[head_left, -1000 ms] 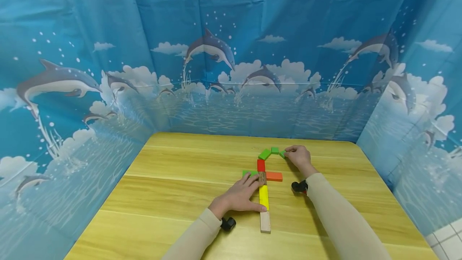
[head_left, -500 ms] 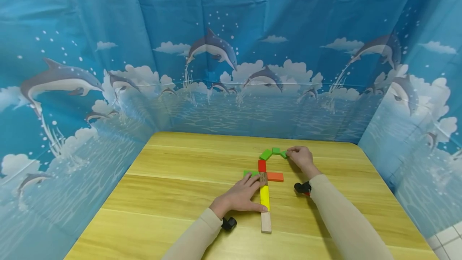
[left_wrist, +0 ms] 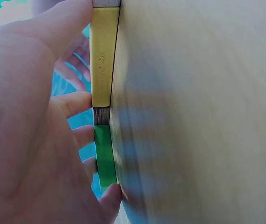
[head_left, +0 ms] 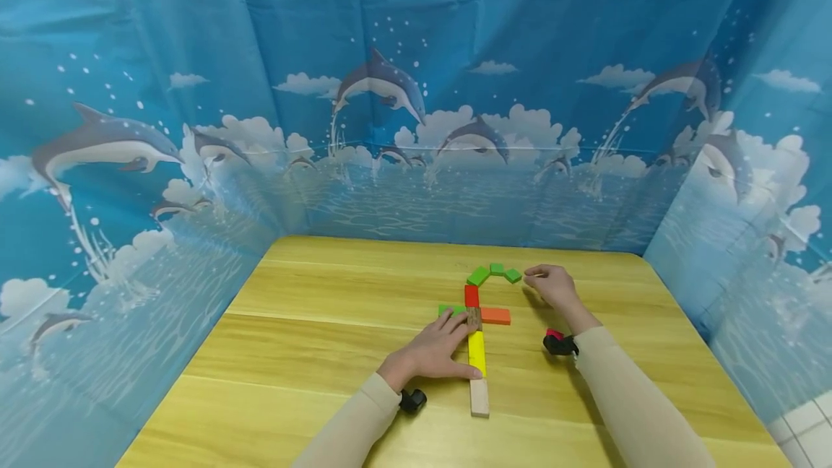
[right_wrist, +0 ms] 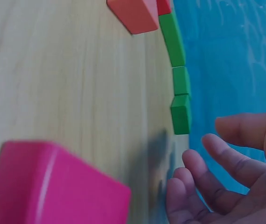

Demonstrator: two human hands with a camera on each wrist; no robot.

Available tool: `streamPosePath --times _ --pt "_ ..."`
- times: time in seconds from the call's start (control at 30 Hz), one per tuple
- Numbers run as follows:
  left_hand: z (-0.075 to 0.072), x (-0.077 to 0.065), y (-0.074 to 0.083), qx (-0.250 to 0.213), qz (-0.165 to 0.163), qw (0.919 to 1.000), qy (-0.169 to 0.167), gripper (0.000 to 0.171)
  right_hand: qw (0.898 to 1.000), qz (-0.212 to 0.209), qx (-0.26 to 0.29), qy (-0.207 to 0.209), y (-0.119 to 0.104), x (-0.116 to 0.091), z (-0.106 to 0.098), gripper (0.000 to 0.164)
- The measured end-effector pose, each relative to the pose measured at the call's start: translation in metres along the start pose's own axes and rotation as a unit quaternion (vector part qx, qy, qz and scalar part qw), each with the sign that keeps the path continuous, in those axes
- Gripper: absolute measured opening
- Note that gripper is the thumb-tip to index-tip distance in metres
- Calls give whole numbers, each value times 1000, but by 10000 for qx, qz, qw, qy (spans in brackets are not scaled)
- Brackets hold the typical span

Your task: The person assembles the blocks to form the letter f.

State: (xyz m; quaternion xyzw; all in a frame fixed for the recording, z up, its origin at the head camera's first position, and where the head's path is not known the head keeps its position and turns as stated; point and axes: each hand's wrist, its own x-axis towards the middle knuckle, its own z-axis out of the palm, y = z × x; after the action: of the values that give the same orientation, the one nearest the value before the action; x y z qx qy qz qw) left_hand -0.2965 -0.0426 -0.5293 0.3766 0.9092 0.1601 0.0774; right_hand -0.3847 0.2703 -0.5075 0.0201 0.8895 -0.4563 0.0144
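Wooden blocks lie in a hooked line with two side arms. My left hand (head_left: 430,352) rests along it with fingers spread. Its thumb lies where the yellow block (head_left: 477,349) meets the pale block (head_left: 479,398); other fingertips reach the brown block (head_left: 475,318) and left green block (left_wrist: 105,154). My right hand (head_left: 554,287) hovers just right of the curve's last small green block (head_left: 513,276), apart from it, holding nothing, fingers loosely bent. Another small green block (head_left: 497,269), a longer green block (head_left: 478,276) and a red block (head_left: 471,296) continue the curve.
An orange block (head_left: 496,316) forms the right side arm. A pink block (right_wrist: 62,186) lies on the table (head_left: 312,323) near my right wrist. A dolphin-print curtain (head_left: 416,201) borders the table's back and sides.
My right hand has let go of the last small green block and drawn back to the right. That block now lies by its neighbour. The left hand has stayed in place.
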Motion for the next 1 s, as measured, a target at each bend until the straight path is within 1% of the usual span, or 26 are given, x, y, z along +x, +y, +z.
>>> streamPosePath --times 0.27,0.37,0.57,0.8,1.0 --pt "-3 -1 0 -40 -1 10000 25 89 9997 -204 -155 -65 0 -13 -9 39" --pt "-4 -1 0 -40 12 10000 24 89 9993 -263 -279 -20 1 -20 -12 37" --pt "-5 -1 1 -7 29 10000 32 90 9984 -394 -410 -3 3 -40 -17 35" --pt "-3 -1 1 28 21 10000 22 91 9958 -695 -601 1 5 -65 -22 35" --pt "1 1 -1 -21 46 10000 4 90 9959 -688 -585 -99 16 -83 -24 35"
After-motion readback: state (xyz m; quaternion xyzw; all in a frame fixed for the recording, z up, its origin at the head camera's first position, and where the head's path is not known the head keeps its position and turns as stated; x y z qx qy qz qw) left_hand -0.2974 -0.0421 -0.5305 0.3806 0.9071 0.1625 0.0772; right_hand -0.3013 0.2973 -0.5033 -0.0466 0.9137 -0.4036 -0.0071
